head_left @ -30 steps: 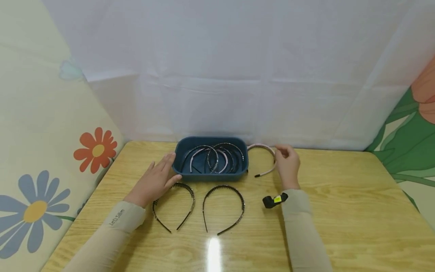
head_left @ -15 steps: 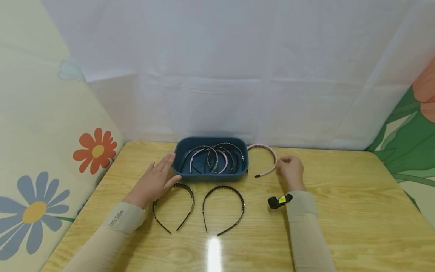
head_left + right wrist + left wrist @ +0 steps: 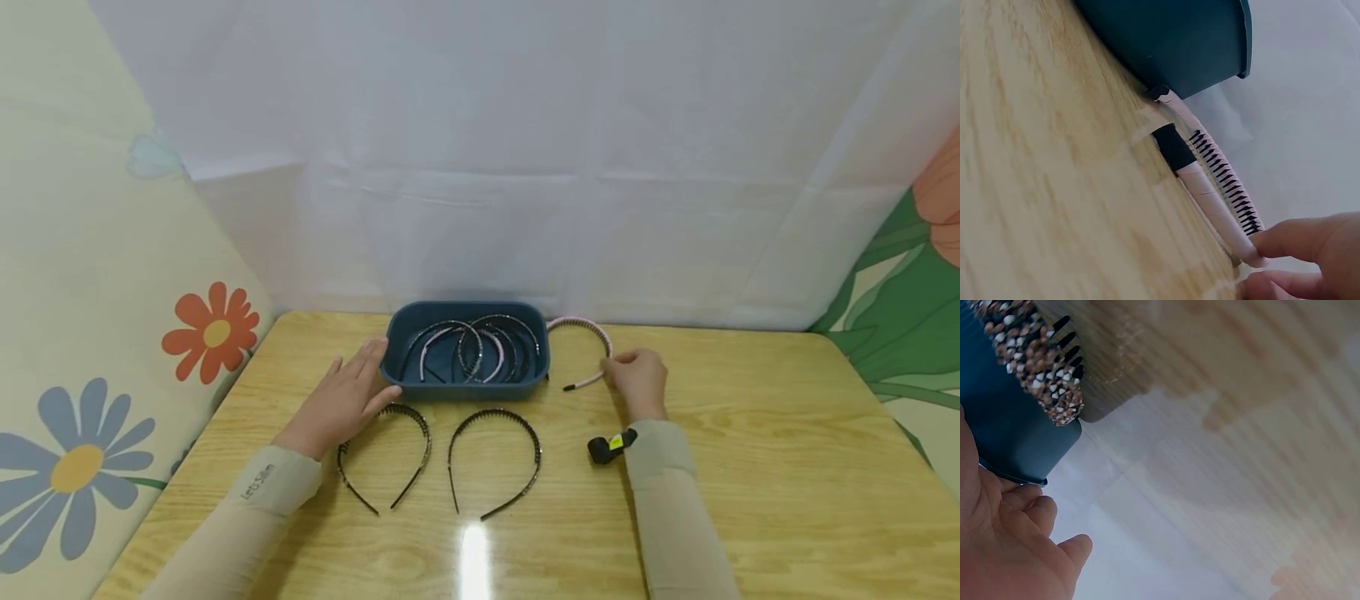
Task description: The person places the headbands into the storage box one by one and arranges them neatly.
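Note:
At the back of the table, a dark blue plastic bin [image 3: 465, 392] holds several headbands. My left hand [image 3: 341, 404] rests against its left end, fingers extended, as the left wrist view also shows. To the right of the bin lies a pink toothed headband [image 3: 1211, 201] with black tips, its far tip close to the bin's wall. Its right side is pinched between the thumb and a finger of my right hand [image 3: 637, 383]. Two dark, stone-studded headbands lie in front of the bin: the left headband [image 3: 428, 446] is partly hidden under my left hand, the right headband [image 3: 538, 450] in full view.
The wooden table [image 3: 765, 467] meets a white cloth backdrop [image 3: 675, 208] right behind the bin. Floral panels close off both sides. A black wrist camera [image 3: 603, 450] is strapped at my right wrist.
My right hand has slid down along the pink headband's right side towards me, moving off slightly at mid-way and back onto it. The left hand and bin stay put.

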Motion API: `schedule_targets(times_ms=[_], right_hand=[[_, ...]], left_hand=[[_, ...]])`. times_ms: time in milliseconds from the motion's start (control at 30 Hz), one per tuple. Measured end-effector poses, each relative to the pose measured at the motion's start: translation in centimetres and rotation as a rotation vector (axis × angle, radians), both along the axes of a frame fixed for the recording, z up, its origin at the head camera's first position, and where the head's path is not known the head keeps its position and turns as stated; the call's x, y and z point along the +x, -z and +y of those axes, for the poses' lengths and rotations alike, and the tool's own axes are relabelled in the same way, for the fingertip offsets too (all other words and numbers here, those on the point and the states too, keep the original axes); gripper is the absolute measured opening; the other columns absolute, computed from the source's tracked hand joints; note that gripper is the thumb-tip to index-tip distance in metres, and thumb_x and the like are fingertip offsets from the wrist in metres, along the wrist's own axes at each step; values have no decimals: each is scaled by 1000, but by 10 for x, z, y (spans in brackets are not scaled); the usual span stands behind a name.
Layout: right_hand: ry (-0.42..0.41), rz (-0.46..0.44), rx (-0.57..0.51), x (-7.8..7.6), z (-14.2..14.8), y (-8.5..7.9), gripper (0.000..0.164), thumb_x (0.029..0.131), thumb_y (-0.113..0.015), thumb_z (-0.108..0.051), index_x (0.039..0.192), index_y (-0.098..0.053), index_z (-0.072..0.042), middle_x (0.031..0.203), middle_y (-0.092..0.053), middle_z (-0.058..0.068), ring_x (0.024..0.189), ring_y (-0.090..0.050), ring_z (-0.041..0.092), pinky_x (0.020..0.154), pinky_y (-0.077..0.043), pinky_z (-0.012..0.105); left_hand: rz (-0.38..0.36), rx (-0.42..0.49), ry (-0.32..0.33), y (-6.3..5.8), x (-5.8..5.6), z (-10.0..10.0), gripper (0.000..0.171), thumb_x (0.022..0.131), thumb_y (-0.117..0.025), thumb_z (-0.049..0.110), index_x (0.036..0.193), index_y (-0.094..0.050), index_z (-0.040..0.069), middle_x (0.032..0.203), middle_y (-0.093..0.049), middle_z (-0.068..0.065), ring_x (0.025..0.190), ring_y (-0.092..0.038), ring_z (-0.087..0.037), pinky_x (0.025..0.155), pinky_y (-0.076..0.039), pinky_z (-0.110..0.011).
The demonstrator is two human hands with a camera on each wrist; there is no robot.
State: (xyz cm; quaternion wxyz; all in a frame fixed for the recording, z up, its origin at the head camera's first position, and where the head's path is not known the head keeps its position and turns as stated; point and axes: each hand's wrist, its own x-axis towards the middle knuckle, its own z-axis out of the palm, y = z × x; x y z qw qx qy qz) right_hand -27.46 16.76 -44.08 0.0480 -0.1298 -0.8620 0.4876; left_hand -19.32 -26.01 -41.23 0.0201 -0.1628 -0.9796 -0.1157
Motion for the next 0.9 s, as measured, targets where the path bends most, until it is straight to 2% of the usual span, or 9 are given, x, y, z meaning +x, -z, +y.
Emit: schedule_targets(times_ms=[100,267,400,500,567,633,733,833,900], right_hand=[[3,1,9,-1,-1,0,20,87,-73,-15,94,-76,4,66,-70,5,63,-62,16,62,-47,24],[12,-4,24,0,-1,-1,20,89,-70,-11,95,-76,7,79,-74,14,71,-67,23,61,-47,22],[14,-33,18,0,-1,-3,22,91,-68,-12,98,-75,7,85,-74,16,78,-68,27,67,-51,28],[6,-47,13,-1,0,-4,24,92,-68,-14,100,-75,7,86,-74,15,76,-66,24,70,-53,30],[-2,-49,-10,-2,1,-6,25,91,-67,-13,102,-75,7,81,-73,12,68,-65,17,66,-53,26],[-18,-51,-73,-2,4,-7,27,90,-65,-11,105,-73,10,74,-71,8,60,-62,10,60,-52,22],[-42,-62,-242,-2,9,-9,28,89,-63,-4,109,-68,15,67,-65,2,53,-60,4,53,-53,17],[-62,-86,-410,-1,14,-9,30,90,-63,1,113,-64,20,66,-63,0,55,-60,4,54,-55,17],[-70,-108,-476,-1,17,-9,31,90,-63,3,116,-62,20,67,-64,1,57,-61,5,57,-56,17]], left_hand=[[-8,0,-3,-1,0,0,81,107,-45,47,161,-11,-2,167,-15,-23,153,-14,-41,119,-11,-67],[-12,-1,-2,-1,0,1,82,107,-45,48,161,-11,-2,166,-15,-24,153,-15,-41,119,-12,-68],[-14,-3,-2,-1,0,1,82,107,-45,48,161,-11,-3,166,-15,-24,153,-15,-42,119,-12,-68],[-14,-2,-1,-2,-1,1,81,107,-46,47,161,-11,-3,166,-15,-24,153,-15,-42,119,-12,-68],[-12,-1,0,-2,-1,1,81,107,-46,47,161,-11,-4,166,-15,-24,153,-16,-42,118,-12,-68],[-10,-1,1,-2,-1,1,81,107,-46,46,161,-11,-4,166,-15,-24,152,-16,-42,118,-12,-68],[-6,-5,1,-2,-1,1,81,107,-47,45,161,-12,-4,166,-15,-24,152,-16,-42,119,-12,-68],[-6,-5,5,-2,-1,1,81,107,-47,46,161,-12,-4,166,-15,-25,152,-16,-42,118,-12,-68],[-5,-4,7,-2,-1,2,81,107,-47,46,161,-12,-5,166,-16,-25,152,-17,-43,118,-13,-68]])
